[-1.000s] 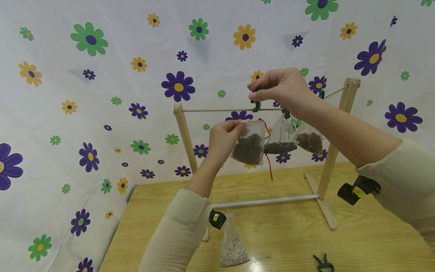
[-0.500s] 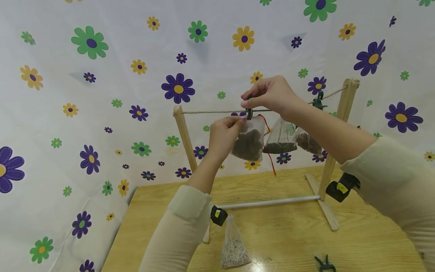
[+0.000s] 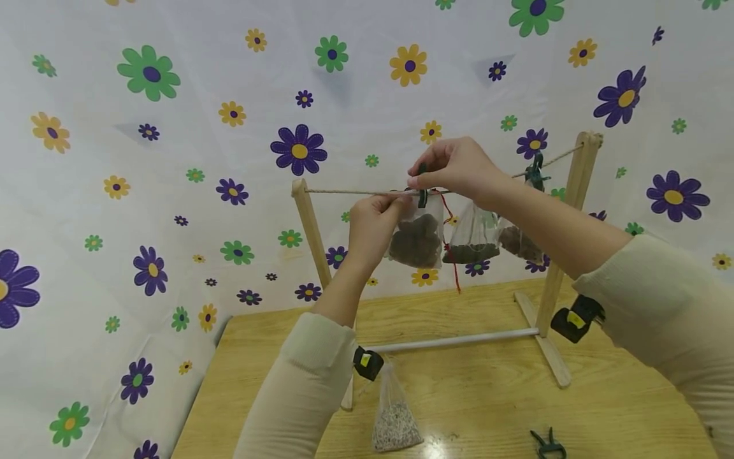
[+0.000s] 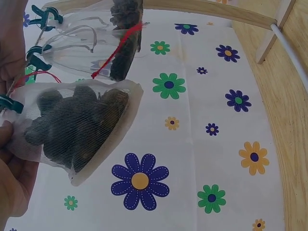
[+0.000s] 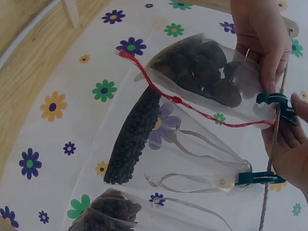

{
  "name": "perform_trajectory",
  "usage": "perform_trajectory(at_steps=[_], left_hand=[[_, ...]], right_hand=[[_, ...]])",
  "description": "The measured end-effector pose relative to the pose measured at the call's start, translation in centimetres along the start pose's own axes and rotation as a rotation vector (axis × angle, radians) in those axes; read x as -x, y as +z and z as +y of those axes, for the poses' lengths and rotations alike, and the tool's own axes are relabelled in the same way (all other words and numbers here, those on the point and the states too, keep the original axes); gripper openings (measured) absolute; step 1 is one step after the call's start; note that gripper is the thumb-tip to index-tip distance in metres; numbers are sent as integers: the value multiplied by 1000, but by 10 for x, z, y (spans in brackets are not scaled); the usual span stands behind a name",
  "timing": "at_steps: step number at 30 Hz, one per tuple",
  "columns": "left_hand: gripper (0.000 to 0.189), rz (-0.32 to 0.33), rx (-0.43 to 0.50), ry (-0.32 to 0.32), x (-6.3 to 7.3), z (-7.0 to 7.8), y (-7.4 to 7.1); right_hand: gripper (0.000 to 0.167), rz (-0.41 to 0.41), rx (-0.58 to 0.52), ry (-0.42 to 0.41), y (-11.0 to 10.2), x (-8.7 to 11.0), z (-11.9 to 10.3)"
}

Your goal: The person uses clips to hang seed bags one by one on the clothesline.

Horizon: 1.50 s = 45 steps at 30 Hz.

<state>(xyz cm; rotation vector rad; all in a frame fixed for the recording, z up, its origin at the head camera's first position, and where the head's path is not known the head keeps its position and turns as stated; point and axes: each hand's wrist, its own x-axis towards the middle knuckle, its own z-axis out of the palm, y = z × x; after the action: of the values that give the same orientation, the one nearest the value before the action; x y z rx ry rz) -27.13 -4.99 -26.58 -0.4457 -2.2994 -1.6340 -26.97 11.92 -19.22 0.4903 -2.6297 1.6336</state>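
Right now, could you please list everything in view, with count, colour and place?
Table: 1, yellowish wood, underneath
Flowered backdrop: 1, white, multicoloured flowers, behind
Wooden rack: 1, light brown, on table
Rod: 1, white, low on rack
Rope: 1, tan, rack top
Red-corded bag: 1, whitish mesh, dark contents, at rope
Hanging bags: 2, whitish, blackish and brown contents, on rope
Loose bag: 1, whitish, speckled contents, on table
Rope clips: 3, dark green, at rope
Loose clip: 1, dark green, on table
Wrist devices: 2, black, at wrists
Sleeves: 2, cream, both arms
Left hand: 1, bare, holding red-corded bag
Right hand: 1, bare, pinching one rope clip
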Motion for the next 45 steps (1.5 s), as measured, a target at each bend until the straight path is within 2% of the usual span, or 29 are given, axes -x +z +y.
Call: perform_trajectory(at_steps=[6,12,15,21,26,33,41,45], left_hand=[[25,18,-8,-7,1,-1,3],[23,30,31,33,5,-6,5],[24,29,45,52,7,-8,5],[25,-4,33,31,11,-13,6],[25,-67,-9,18,14,-23,3],[30,-192,-84,6,24,-38,-12],[34,-342,-153,-57,43,-59,-32],[39,-365,-197,-89,53,-68,-37]], right_hand=[[27,-89,39,-13,-3,0,4],[30,-110,85,-6,-5,1,4],[36,-115,132,0,-6,3,4],[58,-101,219,-15,-9,6,6],[62,-53,250,-45,-9,14,4],[59,-2,386,-166,-1,37,4],[55,-1,454,-226,4,65,5],[54,-32,474,-280,8,77,9]])
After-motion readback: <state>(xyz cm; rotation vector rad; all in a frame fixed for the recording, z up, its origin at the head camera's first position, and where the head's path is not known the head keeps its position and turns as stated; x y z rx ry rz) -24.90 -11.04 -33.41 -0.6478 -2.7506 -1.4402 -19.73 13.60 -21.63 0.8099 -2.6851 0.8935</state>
